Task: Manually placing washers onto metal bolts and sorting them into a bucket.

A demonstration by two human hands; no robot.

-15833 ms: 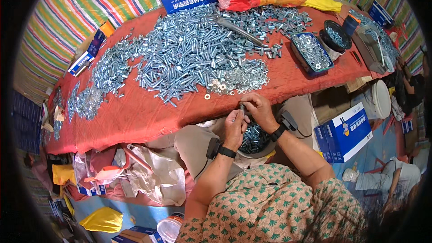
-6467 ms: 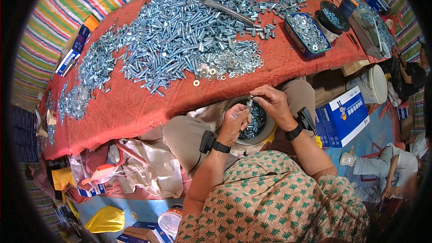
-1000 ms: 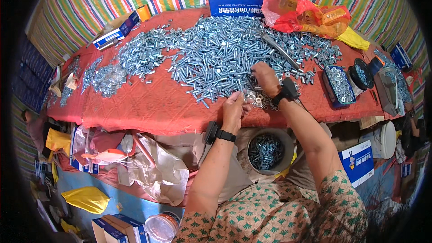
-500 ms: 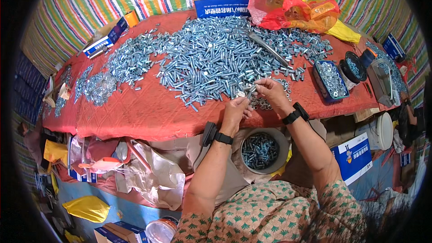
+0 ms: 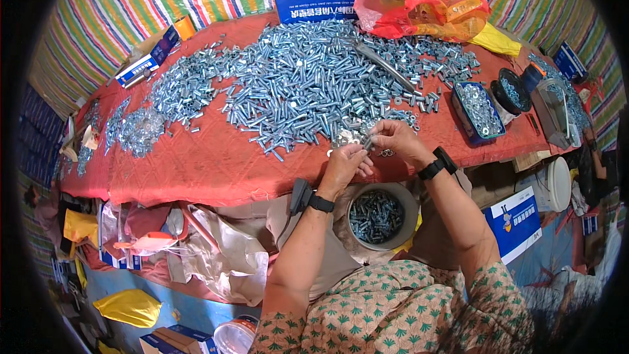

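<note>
My left hand (image 5: 344,166) and my right hand (image 5: 401,141) meet at the near edge of the table, fingertips almost touching. Between them is a small metal bolt (image 5: 367,145), pinched by the right thumb and fingers. The left fingers are curled in beside it; what they pinch is too small to make out. Flat washers (image 5: 387,153) lie under and around the hands. Just beyond spreads a big heap of shiny bluish metal sleeves and bolts (image 5: 295,85). Below the hands, between my knees, a round bucket (image 5: 411,213) holds dark bolts (image 5: 375,217).
A metal bar (image 5: 385,65) lies on the heap. At right stand a blue tray (image 5: 486,139) of washers and a black round bowl (image 5: 500,99). Behind are a blue carton (image 5: 316,9) and a red plastic bag (image 5: 393,10). Clear small parts (image 5: 139,131) lie left on the red cloth (image 5: 216,157).
My hands stay together at the same spot, with small finger movements around the bolt. The left fingers have spread slightly. The whole view has shifted a little.
</note>
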